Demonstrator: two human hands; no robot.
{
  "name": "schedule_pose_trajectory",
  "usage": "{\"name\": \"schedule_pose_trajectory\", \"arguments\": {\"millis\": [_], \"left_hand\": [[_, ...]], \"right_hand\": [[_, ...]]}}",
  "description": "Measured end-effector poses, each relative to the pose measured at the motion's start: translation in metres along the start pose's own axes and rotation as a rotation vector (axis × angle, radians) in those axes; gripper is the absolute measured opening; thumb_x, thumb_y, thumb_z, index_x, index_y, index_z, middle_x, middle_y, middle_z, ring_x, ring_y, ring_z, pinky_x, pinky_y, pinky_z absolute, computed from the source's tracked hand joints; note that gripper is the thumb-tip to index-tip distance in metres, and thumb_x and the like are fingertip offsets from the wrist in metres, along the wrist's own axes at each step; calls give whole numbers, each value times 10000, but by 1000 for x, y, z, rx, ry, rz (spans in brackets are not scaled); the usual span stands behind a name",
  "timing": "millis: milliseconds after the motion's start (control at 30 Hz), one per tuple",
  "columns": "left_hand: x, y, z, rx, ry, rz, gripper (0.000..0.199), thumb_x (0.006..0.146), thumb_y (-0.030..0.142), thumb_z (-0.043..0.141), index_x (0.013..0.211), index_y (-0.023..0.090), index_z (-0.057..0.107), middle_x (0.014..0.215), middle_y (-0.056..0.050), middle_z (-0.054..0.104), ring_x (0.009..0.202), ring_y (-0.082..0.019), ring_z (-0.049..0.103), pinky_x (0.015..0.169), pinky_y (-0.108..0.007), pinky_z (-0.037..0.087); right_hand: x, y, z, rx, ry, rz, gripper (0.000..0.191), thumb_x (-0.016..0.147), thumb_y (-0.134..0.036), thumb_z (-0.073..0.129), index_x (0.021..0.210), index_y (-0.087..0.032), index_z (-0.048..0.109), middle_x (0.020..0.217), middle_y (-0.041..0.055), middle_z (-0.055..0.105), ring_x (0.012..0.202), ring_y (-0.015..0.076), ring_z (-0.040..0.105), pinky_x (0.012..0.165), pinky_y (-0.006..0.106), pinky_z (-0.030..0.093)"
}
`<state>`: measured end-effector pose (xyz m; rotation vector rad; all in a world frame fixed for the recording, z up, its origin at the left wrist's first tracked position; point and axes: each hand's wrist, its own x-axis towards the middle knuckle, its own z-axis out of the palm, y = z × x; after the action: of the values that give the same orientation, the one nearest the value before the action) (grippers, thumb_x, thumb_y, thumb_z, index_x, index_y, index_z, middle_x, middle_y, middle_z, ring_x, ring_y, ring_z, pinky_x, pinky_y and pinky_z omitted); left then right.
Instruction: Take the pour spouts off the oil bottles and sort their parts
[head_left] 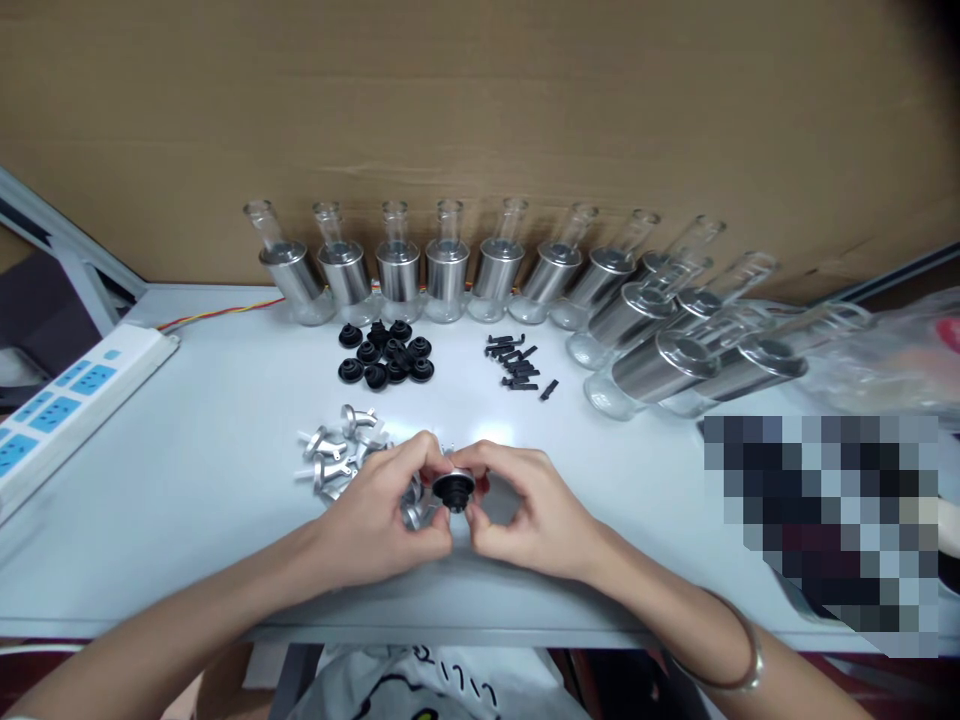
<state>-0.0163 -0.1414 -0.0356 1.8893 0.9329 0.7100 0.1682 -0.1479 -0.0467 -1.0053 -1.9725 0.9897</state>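
Note:
Between both hands, low over the table's front half, is a bottle pourer part (454,490): a black ribbed stopper with a silvery rim, its stopper end towards me. My left hand (390,500) pinches it from the left with thumb and fingers. From the right, my right hand (525,505) grips it the same way. Whatever lies behind the rim is hidden by my fingers. Beside and partly behind my left hand lies a heap of silver metal pourer spouts (330,470), some with whitish tubes. Farther back sit several black ribbed stoppers (386,352) and small black flat pieces (517,365).
Glass bottles with metal sleeves (448,265) stand in a row along the brown back panel (480,120) and down the right side. A white power strip (67,410) lies at left, with red and yellow wires (217,312). A plastic bag (892,350) is at right.

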Motion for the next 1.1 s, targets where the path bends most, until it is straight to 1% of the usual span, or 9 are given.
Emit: {"name": "schedule_pose_trajectory", "arguments": {"millis": [233,333,433,533,633,867,967,1100], "left_hand": [[0,1,0,11,-19,-18,211,673,88,483,828,214,415,742,44,519,652,-107,471,602,-235,378],[1,2,-1,19,-27,-21,195,688,103,488,838,212,426,753,34,529,671,-116,490,618,-248,395],[1,1,-2,22,-17,-14,196,727,128,501,893,214,440,770,27,537,687,-122,509,634,-257,413],[-1,-2,-3,0,8,1,228,778,155,504,982,221,428,823,10,560,745,-133,540,682,-272,444],[-4,-4,-2,-26,39,16,259,825,181,507,1056,233,402,884,-6,577,823,-146,565,723,-279,462],[-2,-2,-4,-7,44,77,249,864,180,517,1085,240,420,965,-16,581,914,-146,577,779,-272,477],[-3,-3,-3,-15,78,102,314,862,170,539,1132,249,399,986,-12,574,906,-127,575,798,-257,479],[-2,-7,-1,-31,162,140,398,846,151,568,1173,254,369,927,3,551,869,-113,566,795,-249,481]], "right_hand": [[-1,-1,1,-26,6,-12,281,643,-140,500,900,-171,609,712,0,640,568,89,519,558,204,454],[-1,-1,0,-1,0,3,292,652,-134,501,924,-175,599,745,0,644,586,89,529,571,207,463],[-1,-1,-2,56,-11,7,316,691,-132,503,995,-180,574,796,3,655,645,96,560,627,220,483],[-1,-3,-4,86,-14,10,287,748,-154,513,1031,-182,555,804,2,652,677,100,569,672,233,489],[-1,-5,-6,100,3,3,248,790,-177,513,1033,-181,557,821,5,650,705,100,584,685,231,486],[0,-5,-8,57,74,-23,234,768,-212,596,998,-181,575,805,0,652,698,100,576,637,221,471],[0,-4,-8,69,89,-1,216,762,-239,630,955,-182,553,804,4,662,688,100,579,637,222,473],[0,-4,-8,52,101,17,204,745,-243,638,894,-194,508,814,6,667,672,102,575,619,224,469]]}}
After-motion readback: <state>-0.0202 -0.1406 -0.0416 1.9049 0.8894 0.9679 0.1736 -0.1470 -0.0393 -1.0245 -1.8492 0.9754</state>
